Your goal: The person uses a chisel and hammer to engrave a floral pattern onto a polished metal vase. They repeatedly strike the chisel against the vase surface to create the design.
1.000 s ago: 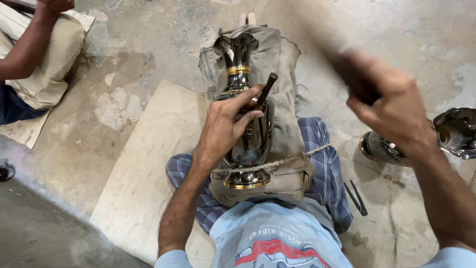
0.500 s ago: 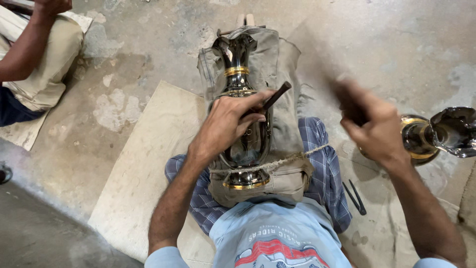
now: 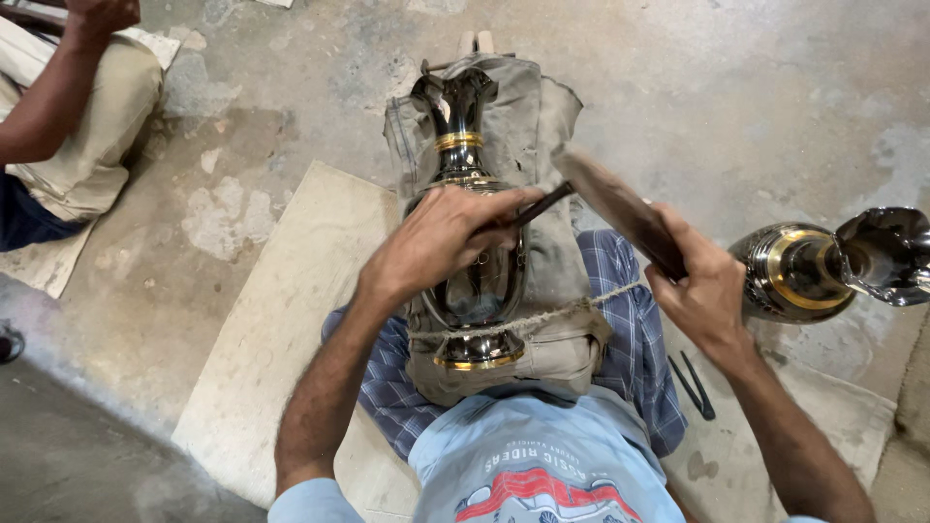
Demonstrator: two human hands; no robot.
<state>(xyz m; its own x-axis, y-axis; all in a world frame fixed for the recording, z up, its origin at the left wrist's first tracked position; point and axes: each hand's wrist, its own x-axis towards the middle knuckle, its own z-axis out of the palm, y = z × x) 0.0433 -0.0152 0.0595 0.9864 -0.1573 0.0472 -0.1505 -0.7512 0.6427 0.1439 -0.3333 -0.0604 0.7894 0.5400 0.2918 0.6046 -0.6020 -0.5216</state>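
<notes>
Chisel (image 3: 536, 205) pinched in left hand (image 3: 441, 242) fingers on the vase (image 3: 475, 281); right hand (image 3: 705, 295) grips mallet (image 3: 620, 208) — strike squarely, I'd say.

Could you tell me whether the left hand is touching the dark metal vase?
Touching: the head view shows the left hand resting on the dark metal vase.

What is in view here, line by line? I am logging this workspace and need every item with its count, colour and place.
vase: one, dark with gold bands, tied by cord on the padded lap
cloth pad: one, grey-green, under the vase
chisel: one, dark, tip on the vase
mallet: one, brown wood, raised at right
second vase: one, dark and gold, floor right
thin tools: two, black, floor right
another person: one, upper left
left hand: holds the chisel
right hand: grips the mallet
</notes>
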